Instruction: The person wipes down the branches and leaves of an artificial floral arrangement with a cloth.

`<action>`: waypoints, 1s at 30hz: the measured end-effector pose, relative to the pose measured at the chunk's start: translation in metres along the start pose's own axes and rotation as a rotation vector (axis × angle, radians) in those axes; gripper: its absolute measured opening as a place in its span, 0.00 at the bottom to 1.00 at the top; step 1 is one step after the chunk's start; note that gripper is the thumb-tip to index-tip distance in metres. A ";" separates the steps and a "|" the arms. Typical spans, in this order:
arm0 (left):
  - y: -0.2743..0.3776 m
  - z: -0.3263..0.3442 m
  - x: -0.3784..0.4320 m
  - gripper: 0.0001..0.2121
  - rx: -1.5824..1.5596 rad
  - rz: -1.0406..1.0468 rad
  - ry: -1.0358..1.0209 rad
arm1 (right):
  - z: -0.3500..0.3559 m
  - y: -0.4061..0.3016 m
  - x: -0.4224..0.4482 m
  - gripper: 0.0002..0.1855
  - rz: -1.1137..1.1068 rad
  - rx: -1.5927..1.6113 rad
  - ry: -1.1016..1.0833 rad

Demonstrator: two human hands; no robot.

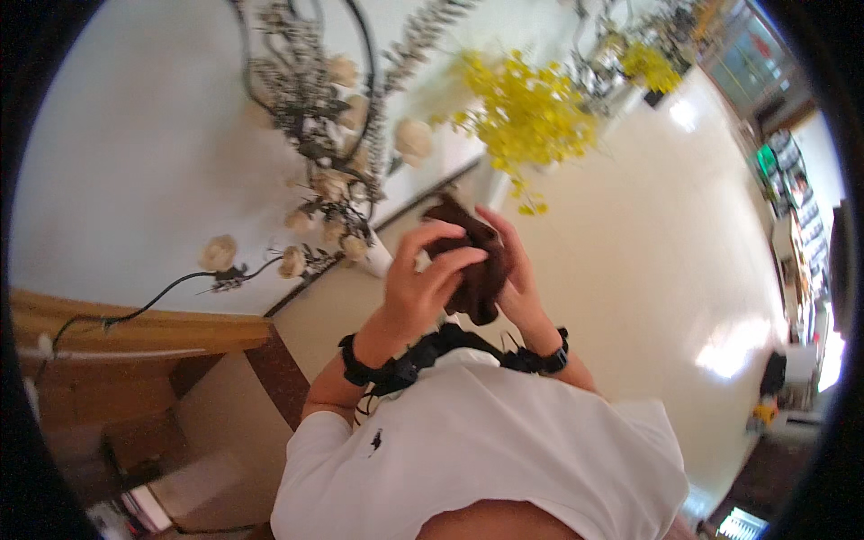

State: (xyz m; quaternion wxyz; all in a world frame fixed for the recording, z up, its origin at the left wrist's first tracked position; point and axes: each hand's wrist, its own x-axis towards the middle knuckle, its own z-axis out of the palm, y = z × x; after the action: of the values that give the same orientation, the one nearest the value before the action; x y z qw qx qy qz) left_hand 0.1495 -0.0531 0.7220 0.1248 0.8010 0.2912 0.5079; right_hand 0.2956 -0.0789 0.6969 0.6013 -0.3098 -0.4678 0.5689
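Observation:
A dark brown cloth (480,277), crumpled and folded, is held up in front of my chest between both hands. My left hand (420,280) grips its near left side, with the fingers bent over the front of it. On the other side my right hand (518,277) supports the cloth, its fingers partly hidden behind the folds. Black straps with small devices circle both wrists.
Artificial cream roses (332,185) on dark twisting stems line the white wall at left. Yellow flowers (530,115) stand beyond my hands. A wooden doorway (142,331) opens at lower left. Glossy beige floor (648,256) stretches right towards cluttered shelves (800,196).

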 end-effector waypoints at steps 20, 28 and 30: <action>-0.005 -0.095 0.102 0.17 0.164 -0.006 0.362 | 0.047 -0.072 0.096 0.17 -0.872 -0.238 0.538; 0.007 -0.102 0.182 0.14 0.302 0.195 0.447 | 0.116 -0.135 0.132 0.20 -0.922 -0.764 0.487; 0.006 -0.098 0.187 0.12 0.288 0.273 0.424 | 0.122 -0.145 0.141 0.21 -0.934 -0.719 0.495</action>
State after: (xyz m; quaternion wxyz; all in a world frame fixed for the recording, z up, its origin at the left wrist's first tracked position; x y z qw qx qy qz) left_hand 0.1233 0.0436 0.9079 -0.1235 0.7182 0.2694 0.6296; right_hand 0.2287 0.0154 0.9026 0.7348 -0.3779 -0.5623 -0.0339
